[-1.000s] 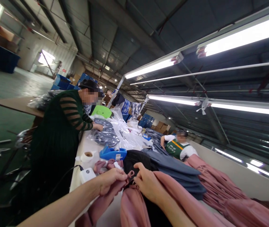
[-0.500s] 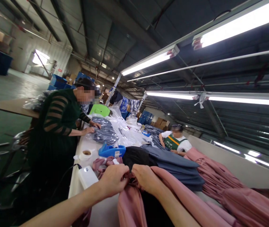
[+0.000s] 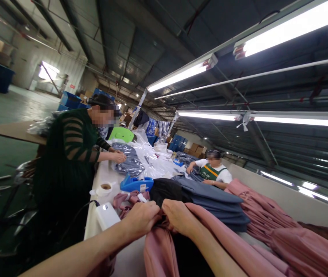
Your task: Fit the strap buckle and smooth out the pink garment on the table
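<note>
My left hand (image 3: 140, 220) and my right hand (image 3: 177, 216) are closed side by side on the top edge of a pink garment (image 3: 158, 250) at the near end of a long white table (image 3: 102, 175). The fabric bunches between my fingers, and a dark lining shows below them. A black garment (image 3: 166, 189) and folded blue-grey garments (image 3: 210, 200) lie just beyond my hands. More pink garments (image 3: 267, 227) are piled to the right.
A white device with a cable (image 3: 106, 215), a tape roll (image 3: 105, 187) and a blue tape dispenser (image 3: 136, 184) sit at the left. A person in dark green (image 3: 71, 161) handles bagged clothes (image 3: 129, 163). Another person in a green vest (image 3: 214, 171) works farther along the table.
My hands have drawn closer together and gripped the pink fabric tighter. The person in green has shifted both hands on the bagged clothes. The view has drifted slightly.
</note>
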Available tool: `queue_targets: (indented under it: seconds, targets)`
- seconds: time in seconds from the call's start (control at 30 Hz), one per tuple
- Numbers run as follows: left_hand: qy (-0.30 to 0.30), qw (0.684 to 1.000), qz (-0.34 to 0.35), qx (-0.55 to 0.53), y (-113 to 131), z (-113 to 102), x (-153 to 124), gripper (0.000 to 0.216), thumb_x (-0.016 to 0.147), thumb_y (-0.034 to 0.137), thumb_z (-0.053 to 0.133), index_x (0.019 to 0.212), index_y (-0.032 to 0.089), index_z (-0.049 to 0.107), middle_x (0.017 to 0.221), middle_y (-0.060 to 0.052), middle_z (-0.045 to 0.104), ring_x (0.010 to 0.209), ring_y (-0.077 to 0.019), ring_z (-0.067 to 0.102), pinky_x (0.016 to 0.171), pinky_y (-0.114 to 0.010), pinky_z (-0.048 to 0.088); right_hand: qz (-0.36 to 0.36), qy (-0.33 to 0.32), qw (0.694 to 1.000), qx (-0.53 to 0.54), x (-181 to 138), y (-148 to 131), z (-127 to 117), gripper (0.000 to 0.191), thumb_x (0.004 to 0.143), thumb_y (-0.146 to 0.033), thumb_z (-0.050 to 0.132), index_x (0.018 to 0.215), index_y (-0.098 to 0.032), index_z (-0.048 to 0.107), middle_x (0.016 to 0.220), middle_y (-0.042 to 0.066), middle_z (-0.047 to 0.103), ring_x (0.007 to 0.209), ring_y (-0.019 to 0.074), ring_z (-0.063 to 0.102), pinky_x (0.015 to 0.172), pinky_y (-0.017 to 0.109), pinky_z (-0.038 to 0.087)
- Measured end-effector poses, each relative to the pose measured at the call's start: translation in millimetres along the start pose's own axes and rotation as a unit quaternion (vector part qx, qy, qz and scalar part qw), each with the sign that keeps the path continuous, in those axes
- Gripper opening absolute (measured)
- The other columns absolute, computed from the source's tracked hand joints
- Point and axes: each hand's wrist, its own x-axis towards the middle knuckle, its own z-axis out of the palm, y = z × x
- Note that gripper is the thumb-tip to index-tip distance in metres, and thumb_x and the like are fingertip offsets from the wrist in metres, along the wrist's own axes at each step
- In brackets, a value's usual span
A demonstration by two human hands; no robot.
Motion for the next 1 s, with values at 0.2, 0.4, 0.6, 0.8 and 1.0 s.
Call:
queue_targets:
  seconds: [0.2, 0.4, 0.6, 0.8, 1.0]
  targets:
    - [-0.016, 0.997, 0.014, 0.069, 5, -8, 5, 0.032, 0.101, 0.031, 0.042, 0.090, 0.015, 0.067, 0.091, -0.011, 0.072, 0.083, -0.0260, 0.067, 0.071, -0.033, 0.043, 0.053, -0.013, 0.987, 0.152, -17, -3, -14, 0.053, 0.076, 0.006, 0.060, 0.123, -0.013, 0.044, 0.069, -0.005, 0.063, 0.066, 0.0147, 0.063, 0.060, 0.022, 0.040]
    - [-0.043, 0.990, 0.028, 0.131, 13, -24, 8, 0.036, 0.101, 0.031, 0.043, 0.083, 0.015, 0.070, 0.088, -0.012, 0.074, 0.082, -0.0263, 0.069, 0.073, -0.034, 0.045, 0.075, 0.036, 0.980, 0.183, -18, -5, -15, 0.048, 0.081, 0.005, 0.056, 0.124, -0.011, 0.042, 0.067, -0.004, 0.062, 0.065, 0.0158, 0.062, 0.062, 0.024, 0.039]
    - [-0.074, 0.981, 0.047, 0.175, 18, -32, 10, 0.027, 0.094, 0.026, 0.051, 0.082, 0.015, 0.073, 0.086, -0.013, 0.075, 0.082, -0.0296, 0.070, 0.073, -0.037, 0.049, 0.088, 0.061, 0.979, 0.175, -16, -5, -9, 0.034, 0.082, 0.004, 0.055, 0.109, -0.015, 0.044, 0.062, -0.007, 0.056, 0.057, 0.0131, 0.055, 0.057, 0.024, 0.032]
    - [-0.101, 0.976, 0.052, 0.187, 24, -38, 17, 0.030, 0.092, 0.028, 0.052, 0.080, 0.015, 0.076, 0.077, -0.016, 0.074, 0.073, -0.0324, 0.070, 0.071, -0.041, 0.050, 0.096, 0.081, 0.978, 0.167, -15, -4, -8, 0.038, 0.076, 0.007, 0.058, 0.098, -0.019, 0.042, 0.066, -0.006, 0.056, 0.057, 0.0117, 0.053, 0.054, 0.025, 0.025]
    - [-0.140, 0.977, 0.097, 0.126, 18, -50, 20, 0.018, 0.085, 0.024, 0.060, 0.074, 0.018, 0.074, 0.075, -0.009, 0.074, 0.072, -0.0264, 0.068, 0.064, -0.032, 0.045, 0.097, 0.084, 0.975, 0.182, -13, 1, 0, 0.039, 0.071, 0.005, 0.062, 0.093, -0.021, 0.043, 0.063, -0.008, 0.054, 0.054, 0.0110, 0.051, 0.050, 0.026, 0.022]
